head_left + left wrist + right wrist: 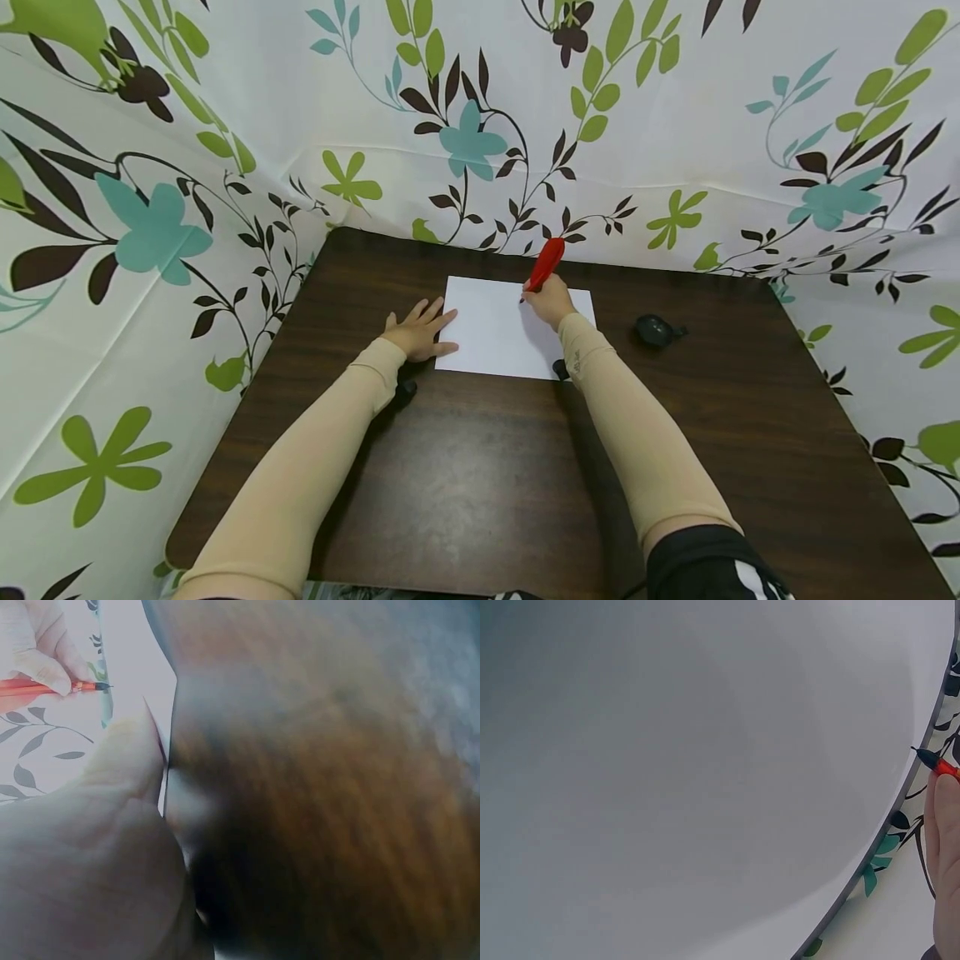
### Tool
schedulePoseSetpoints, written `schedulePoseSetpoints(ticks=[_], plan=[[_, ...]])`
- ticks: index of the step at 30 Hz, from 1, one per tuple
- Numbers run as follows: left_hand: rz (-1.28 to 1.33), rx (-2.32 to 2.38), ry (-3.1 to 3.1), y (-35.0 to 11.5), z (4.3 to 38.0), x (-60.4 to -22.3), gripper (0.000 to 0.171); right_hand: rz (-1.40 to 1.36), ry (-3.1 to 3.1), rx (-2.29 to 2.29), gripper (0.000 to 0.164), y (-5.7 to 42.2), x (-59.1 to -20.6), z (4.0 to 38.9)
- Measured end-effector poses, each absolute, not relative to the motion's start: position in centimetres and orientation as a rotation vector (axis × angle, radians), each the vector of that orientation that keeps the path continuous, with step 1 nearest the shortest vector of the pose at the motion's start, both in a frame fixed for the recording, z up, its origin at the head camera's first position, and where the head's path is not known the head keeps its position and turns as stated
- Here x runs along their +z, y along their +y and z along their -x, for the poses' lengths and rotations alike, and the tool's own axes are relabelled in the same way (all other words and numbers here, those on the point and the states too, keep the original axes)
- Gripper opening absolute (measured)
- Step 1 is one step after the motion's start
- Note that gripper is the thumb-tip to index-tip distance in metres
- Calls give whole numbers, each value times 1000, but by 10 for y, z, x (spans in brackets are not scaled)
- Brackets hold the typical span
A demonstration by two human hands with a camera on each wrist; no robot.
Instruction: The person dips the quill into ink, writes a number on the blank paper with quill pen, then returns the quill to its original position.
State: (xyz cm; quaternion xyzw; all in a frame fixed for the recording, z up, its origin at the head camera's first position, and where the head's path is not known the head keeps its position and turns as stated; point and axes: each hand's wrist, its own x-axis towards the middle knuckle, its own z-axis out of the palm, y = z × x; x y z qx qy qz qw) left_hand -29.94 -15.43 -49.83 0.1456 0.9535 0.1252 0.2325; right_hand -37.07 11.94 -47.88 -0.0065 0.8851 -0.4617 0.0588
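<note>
A white sheet of paper (487, 325) lies on the dark table. My right hand (552, 302) pinches a red feather pen (547, 260) over the upper right part of the sheet, its plume pointing up. In the right wrist view the dark tip of the pen (927, 759) shows at the right edge; I cannot tell whether it touches the paper. My left hand (420, 332) rests with spread fingers at the sheet's left edge, fingertips and thumb on the paper. The left wrist view shows its thumb (127, 761) up close. No writing is visible on the sheet.
A small glossy dark pot-like object (656, 331) stands on the table (465, 467) to the right of the paper. Behind and at both sides hangs a white curtain (285, 100) with a leaf and flower print, close to the table's edges.
</note>
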Motion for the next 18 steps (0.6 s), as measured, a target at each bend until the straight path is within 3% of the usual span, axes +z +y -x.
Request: schedulePoseSetpoints(ticks=[18], plan=[[-364, 326, 2610, -155, 310, -513, 80, 77, 2713, -1377, 12, 119, -478, 371]])
